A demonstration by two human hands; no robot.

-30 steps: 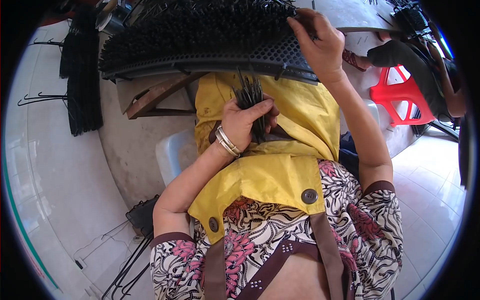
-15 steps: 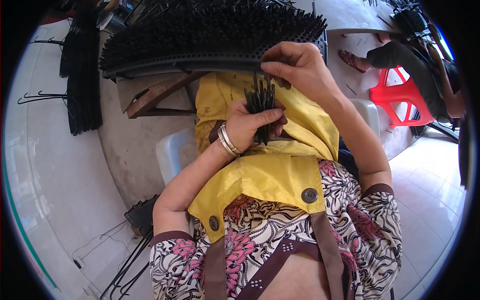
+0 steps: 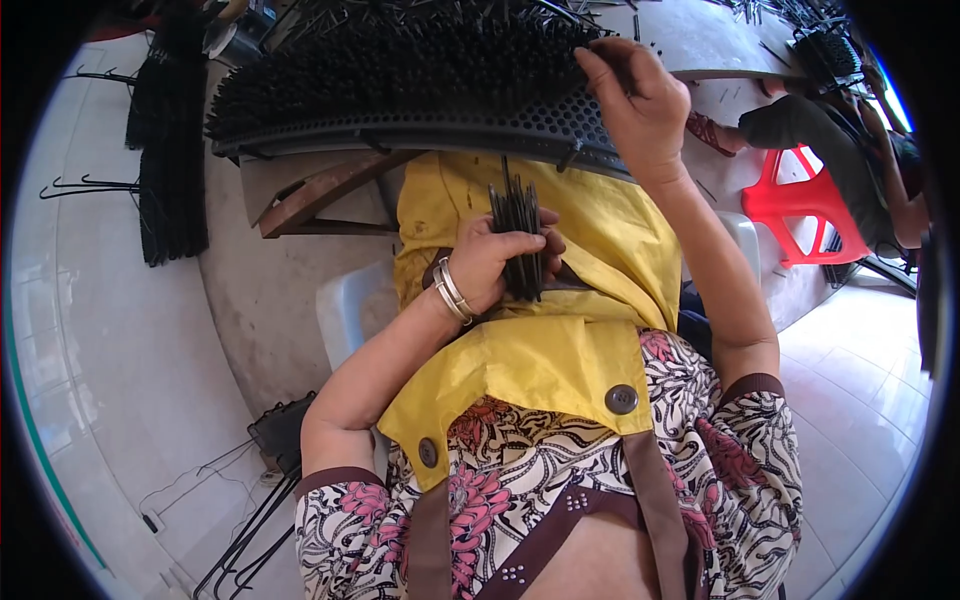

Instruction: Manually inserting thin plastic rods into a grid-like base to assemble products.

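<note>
My left hand [image 3: 483, 262] grips rods [image 3: 515, 212], twelve-to-six — tray [image 3: 565, 120] at twelve, right hand [image 3: 645, 108] nearer — its pinch I can't tell.

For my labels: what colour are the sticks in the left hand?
Black; the sticks show best in the head view.

- A yellow apron [image 3: 625, 250] is being worn across the frame's centre.
- Two dark round buttons [image 3: 622, 399] are being shown on its bib [image 3: 530, 365].
- Brown straps [image 3: 655, 500] are being seen toward the lower edge.
- A short-sleeved blouse [image 3: 745, 450], patterned in black, cream and pink, is being worn beneath.
- Cuffs [image 3: 340, 480] and studded neckline [image 3: 545, 530] are being edged in maroon.
- Silvery bangles [image 3: 452, 290] are being worn on the left wrist [image 3: 433, 313].
</note>
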